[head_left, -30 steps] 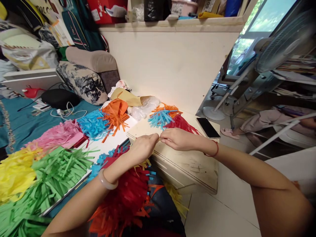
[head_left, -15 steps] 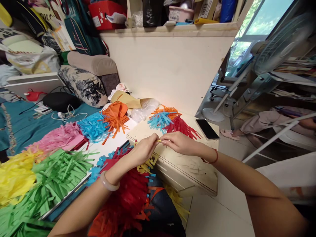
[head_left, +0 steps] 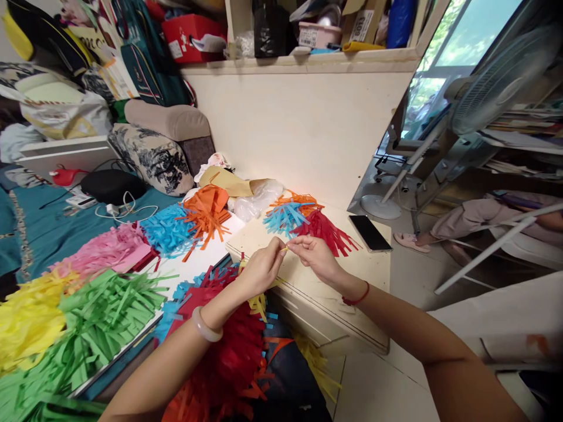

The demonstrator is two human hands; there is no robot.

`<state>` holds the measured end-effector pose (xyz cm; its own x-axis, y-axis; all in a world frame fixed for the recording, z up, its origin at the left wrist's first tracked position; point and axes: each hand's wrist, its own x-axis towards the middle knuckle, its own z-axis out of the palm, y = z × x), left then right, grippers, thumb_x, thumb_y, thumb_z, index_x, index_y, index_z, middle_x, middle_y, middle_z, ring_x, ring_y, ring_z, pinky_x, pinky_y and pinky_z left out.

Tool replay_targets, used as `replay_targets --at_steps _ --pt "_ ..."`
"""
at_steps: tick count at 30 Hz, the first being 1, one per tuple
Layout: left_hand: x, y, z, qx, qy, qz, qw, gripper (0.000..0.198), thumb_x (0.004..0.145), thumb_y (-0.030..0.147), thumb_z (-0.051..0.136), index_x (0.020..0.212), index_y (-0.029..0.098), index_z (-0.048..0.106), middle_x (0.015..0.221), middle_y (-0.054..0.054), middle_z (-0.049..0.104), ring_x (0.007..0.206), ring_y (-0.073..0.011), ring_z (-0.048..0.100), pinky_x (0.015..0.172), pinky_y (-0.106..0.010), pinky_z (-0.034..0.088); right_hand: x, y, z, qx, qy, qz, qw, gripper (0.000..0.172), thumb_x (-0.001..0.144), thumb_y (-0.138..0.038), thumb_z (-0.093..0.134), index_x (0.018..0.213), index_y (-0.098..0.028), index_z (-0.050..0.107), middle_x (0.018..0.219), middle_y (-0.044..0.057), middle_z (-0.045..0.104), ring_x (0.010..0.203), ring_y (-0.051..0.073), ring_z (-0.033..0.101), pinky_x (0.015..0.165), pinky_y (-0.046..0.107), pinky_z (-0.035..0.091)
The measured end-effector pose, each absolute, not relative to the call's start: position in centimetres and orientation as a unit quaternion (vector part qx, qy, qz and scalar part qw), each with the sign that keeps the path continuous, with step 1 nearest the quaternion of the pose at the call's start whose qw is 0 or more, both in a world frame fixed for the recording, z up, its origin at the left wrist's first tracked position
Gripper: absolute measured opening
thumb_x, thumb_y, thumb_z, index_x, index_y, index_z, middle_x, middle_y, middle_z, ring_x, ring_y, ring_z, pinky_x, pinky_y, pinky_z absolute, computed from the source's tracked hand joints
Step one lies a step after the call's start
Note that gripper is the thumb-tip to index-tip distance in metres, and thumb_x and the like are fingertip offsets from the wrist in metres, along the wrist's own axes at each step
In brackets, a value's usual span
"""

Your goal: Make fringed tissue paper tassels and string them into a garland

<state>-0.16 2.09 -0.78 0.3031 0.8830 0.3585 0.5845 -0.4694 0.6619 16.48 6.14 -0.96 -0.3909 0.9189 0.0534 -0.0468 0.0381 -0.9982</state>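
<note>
Above the near edge of a cream cabinet top (head_left: 343,299), my left hand (head_left: 264,268) is closed on a yellow paper piece, its thin tip (head_left: 285,249) showing at the fingertips. Yellow fringe (head_left: 258,305) hangs below that hand. My right hand (head_left: 317,257) pinches the same thin tip from the right. Behind the hands lie a red fringed tassel (head_left: 326,231), a light blue one (head_left: 285,217) and an orange one (head_left: 303,201). Red fringed paper (head_left: 229,334) covers my lap under the left forearm.
A black phone (head_left: 370,232) lies on the cabinet's right side. Green (head_left: 114,305), yellow (head_left: 33,322), pink (head_left: 105,246) and blue (head_left: 169,228) fringed paper spreads at left. A fan (head_left: 501,82) stands at right, near a seated person's leg (head_left: 461,220).
My right hand has turned more upright, its fingers less curled around the yellow tip. My left forearm has shifted slightly right. The view has tilted up slightly.
</note>
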Motion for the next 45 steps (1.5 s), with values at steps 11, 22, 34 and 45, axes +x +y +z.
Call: replay_targets --at_steps 11,22,34,45 --pt "0.8 2.1 -1.5 0.756 0.442 0.428 0.224 0.009 0.095 0.026 0.036 0.088 0.021 0.041 0.071 0.002 0.049 0.063 -0.0139 0.05 0.062 -0.025 0.037 16.8 5.9 -0.6 -0.376 -0.643 0.518 0.421 0.041 0.067 -0.052 0.072 0.08 -0.015 0.062 0.055 -0.007 0.042 0.05 0.007 0.033 0.049 0.024 0.025" --pt "1.4 1.3 -1.6 0.713 0.433 0.497 0.237 0.007 0.093 0.023 0.042 0.089 0.019 0.045 0.08 -0.002 0.056 0.071 -0.0131 0.052 0.067 -0.026 0.041 16.7 5.0 -0.9 -0.353 -0.637 0.519 0.448 0.041 0.073 -0.054 0.067 0.089 -0.017 0.06 0.054 -0.008 0.035 0.048 0.007 0.029 0.048 0.024 0.023" --pt "0.6 0.9 -1.0 0.721 0.451 0.445 0.282 0.025 0.094 0.032 0.043 0.082 0.016 0.058 0.069 0.0 0.058 0.063 -0.0118 0.052 0.064 -0.024 0.041 17.4 5.0 -0.6 -0.359 -0.636 0.502 0.463 0.033 0.07 -0.047 0.073 0.078 -0.017 0.061 0.053 -0.008 0.039 0.049 0.007 0.032 0.049 0.023 0.024" --pt "1.1 1.7 -0.2 0.788 0.481 0.363 0.126 0.024 0.093 0.033 0.044 0.109 0.017 0.052 0.085 -0.006 0.066 0.075 -0.0186 0.061 0.071 -0.029 0.045 18.4 6.5 1.1 -0.376 -0.719 0.419 0.408 0.031 0.073 -0.047 0.069 0.076 -0.016 0.063 0.053 -0.005 0.041 0.051 0.009 0.035 0.05 0.024 0.027"
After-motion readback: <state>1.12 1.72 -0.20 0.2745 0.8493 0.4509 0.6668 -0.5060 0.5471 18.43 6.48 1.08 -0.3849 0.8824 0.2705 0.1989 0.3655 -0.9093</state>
